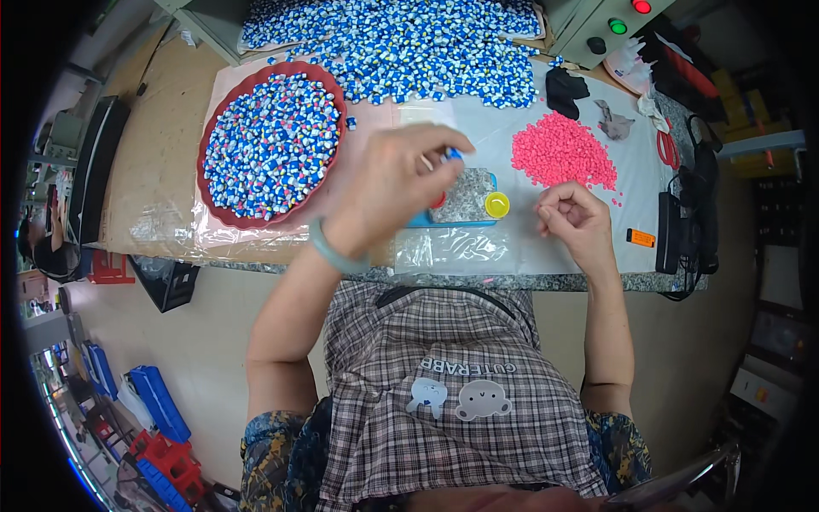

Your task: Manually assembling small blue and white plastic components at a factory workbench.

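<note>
My left hand (388,183), with a pale bangle at its wrist, pinches a small blue-and-white piece (453,154) between thumb and fingers. It hovers above a blue tray (418,220) holding a speckled grey block (465,194). On the block's right sits a yellow round cup (496,205); a red one (438,201) shows partly behind my hand. My right hand (580,224) is closed in a pinch near the tray's right side, and whatever its fingertips hold is hidden. Just beyond it lies a heap of small pink pieces (563,149).
At the left stands a red scalloped basin (207,192) full of blue-and-white pieces. A large pile of the same pieces (418,55) spreads at the back. A black cloth (565,90), red-handled scissors (667,149) and an orange-and-black object (640,238) lie to the right.
</note>
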Available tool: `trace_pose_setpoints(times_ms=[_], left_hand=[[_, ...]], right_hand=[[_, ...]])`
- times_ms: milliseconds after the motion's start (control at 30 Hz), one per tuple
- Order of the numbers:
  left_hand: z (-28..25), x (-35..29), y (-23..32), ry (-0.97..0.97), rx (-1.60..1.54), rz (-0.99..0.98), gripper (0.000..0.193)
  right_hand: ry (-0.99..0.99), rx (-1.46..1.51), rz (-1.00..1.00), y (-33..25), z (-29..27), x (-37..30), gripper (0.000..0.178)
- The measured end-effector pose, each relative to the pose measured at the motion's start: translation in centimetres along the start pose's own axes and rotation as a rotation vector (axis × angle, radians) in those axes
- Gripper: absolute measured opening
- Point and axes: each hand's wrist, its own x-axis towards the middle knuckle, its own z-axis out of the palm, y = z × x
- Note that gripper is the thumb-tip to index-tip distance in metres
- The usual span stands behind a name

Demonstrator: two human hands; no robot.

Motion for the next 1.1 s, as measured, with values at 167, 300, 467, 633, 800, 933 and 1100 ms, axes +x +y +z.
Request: trace_pose_setpoints(times_ms=[167,300,467,633,800,933,1100], left_hand=[[3.2,-4.1,2.7,-0.194,-0.434,-0.178,0.017],[4.6,-4.8,3.2,-0.257,-0.502,-0.242,0.017],[4.9,-5.4,3.2,-0.267,-0.523,-0.272,0.011],[4.8,-5.4,3.3,-0.313,-0.463,-0.289,0.006],[5.0,-5.7,2.6,-0.385,-0.564,-0.403,0.007],[5.9,-6.4,1.6,-0.337,-0.933,-0.518,0.008],[4.8,-5.9,1.5,-0.489,-1.088,-0.66,0.009]], right_hand=[[-0.131,0.267,-0.055,-1.3,1.8,-1.3,0.017],[-0.169,0.281,-0.016,-1.6,2.5,-2.1,0.02],[-0.232,0.159,0.005,-1.6,3.0,-2.4,0.018],[-0.25,0.115,-0.009,-1.2,3.1,-2.5,0.017],[-0.222,0.13,-0.041,-1.6,3.8,-3.0,0.014],[-0.198,-0.192,-0.279,-2.7,4.2,-3.1,0.011],[-0.181,-0.463,-0.498,-3.6,4.4,-3.0,0.017]])
